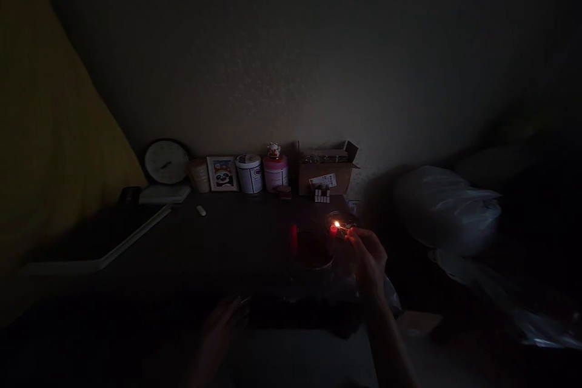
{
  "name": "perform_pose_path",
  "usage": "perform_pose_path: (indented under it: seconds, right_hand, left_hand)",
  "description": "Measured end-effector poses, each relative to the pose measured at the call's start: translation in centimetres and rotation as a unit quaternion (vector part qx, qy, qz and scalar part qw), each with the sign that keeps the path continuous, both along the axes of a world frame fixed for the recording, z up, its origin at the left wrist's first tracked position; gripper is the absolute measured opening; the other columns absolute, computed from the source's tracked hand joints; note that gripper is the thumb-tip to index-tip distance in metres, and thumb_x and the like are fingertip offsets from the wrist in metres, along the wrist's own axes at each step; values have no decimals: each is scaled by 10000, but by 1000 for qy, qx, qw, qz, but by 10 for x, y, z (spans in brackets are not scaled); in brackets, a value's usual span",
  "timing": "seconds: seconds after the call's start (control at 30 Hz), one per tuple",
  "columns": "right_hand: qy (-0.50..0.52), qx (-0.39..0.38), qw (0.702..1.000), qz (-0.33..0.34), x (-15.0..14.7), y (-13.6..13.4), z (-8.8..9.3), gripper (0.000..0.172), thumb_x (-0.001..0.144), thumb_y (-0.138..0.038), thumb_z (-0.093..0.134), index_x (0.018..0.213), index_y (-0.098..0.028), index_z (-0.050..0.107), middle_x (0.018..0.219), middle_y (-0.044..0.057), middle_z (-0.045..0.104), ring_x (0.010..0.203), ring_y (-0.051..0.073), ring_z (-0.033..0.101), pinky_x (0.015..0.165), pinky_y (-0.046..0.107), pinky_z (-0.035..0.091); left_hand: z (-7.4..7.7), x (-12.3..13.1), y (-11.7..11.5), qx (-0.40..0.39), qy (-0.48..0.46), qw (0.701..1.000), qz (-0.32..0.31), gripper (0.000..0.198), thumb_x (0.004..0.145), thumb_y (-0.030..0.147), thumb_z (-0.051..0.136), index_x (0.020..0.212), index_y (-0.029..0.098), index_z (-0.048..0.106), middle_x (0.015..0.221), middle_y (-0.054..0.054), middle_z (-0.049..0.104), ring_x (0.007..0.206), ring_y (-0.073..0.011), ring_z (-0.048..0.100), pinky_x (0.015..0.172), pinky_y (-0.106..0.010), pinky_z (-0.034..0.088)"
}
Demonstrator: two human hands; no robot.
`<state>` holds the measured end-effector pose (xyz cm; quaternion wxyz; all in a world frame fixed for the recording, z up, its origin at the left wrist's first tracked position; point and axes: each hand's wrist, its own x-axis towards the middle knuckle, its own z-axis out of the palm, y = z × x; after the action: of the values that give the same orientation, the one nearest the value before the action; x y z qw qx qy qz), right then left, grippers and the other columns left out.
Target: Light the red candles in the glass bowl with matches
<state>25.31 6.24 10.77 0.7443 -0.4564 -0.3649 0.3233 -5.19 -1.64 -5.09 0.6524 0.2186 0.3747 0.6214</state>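
My right hand (pixel 369 254) pinches a thin match (pixel 344 228) between thumb and fingertips. At the match's far end a small bright flame (pixel 336 224) burns, right by the top of a red candle (pixel 333 230). Behind the fingers lies the rim of a round dish (pixel 339 214). A dark reddish container (pixel 313 254) with a curved lower edge stands left of my wrist; darkness hides its details. Low in the view, by the table's front edge, my left hand (pixel 224 320) is dim and smeared, so its fingers are unclear.
Along the wall on the dark table (pixel 236 242) stand a round clock (pixel 166 161), a framed panda picture (pixel 223 173), two tubs (pixel 250 174) and an open cardboard box (pixel 327 176). A white-edged panel (pixel 131 239) lies left. Plastic bags (pixel 448 209) bulge at the right.
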Motion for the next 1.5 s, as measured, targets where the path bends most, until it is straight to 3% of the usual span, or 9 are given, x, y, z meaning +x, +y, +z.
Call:
perform_pose_path:
  seconds: [0.43, 0.67, 0.9, 1.1, 1.23, 1.5]
  right_hand:
    - [-31, -22, 999, 1, -1, -5, 2, 233, 667, -381, 694, 765, -176, 645, 744, 4, 660, 720, 139, 588, 652, 246, 453]
    - [-53, -23, 998, -7, 1, -3, -1, 274, 687, -429, 672, 789, -176, 648, 772, 11, 667, 753, 155, 599, 668, 255, 453]
    - [-85, -49, 995, -14, -5, -11, 10, 308, 685, -457, 663, 789, -167, 660, 734, 22, 660, 706, 157, 588, 623, 254, 449]
    - [-93, -66, 993, -25, -7, -12, 14, 333, 648, -473, 674, 763, -161, 667, 727, 34, 666, 726, 175, 595, 619, 255, 441]
    - [-110, -58, 992, -34, -10, -15, 18, 349, 646, -495, 668, 759, -164, 664, 718, 37, 662, 701, 174, 586, 596, 253, 435]
    - [-89, -72, 993, -13, -9, -15, 17, 324, 655, -475, 677, 757, -168, 658, 717, 25, 663, 692, 162, 583, 587, 244, 429]
  left_hand:
    - [-9, -2, 5, -14, -23, 999, 19, 208, 700, 274, 633, 898, 270, 699, 1017, -41, 728, 996, -288, 631, 876, -406, 493]
    - [-13, -4, 4, -16, -38, 999, 14, 234, 794, 353, 587, 979, 227, 654, 1097, -67, 681, 1046, -239, 600, 922, -424, 462]
    - [-8, -3, 2, -13, -34, 999, 5, 333, 851, 420, 519, 1072, 183, 597, 1153, -94, 630, 1043, -224, 588, 921, -480, 447]
    - [-2, -1, 0, -12, -30, 999, -2, 241, 711, 322, 651, 939, 253, 688, 1110, -58, 690, 1140, -296, 543, 957, -415, 439]
    - [-1, -2, -1, -17, -31, 999, 1, 226, 694, 313, 635, 910, 281, 694, 1100, -38, 698, 1165, -292, 526, 966, -407, 434]
    - [-1, -1, -3, -30, -35, 999, 3, 261, 806, 396, 569, 991, 228, 646, 1139, -76, 660, 1098, -248, 571, 961, -447, 430]
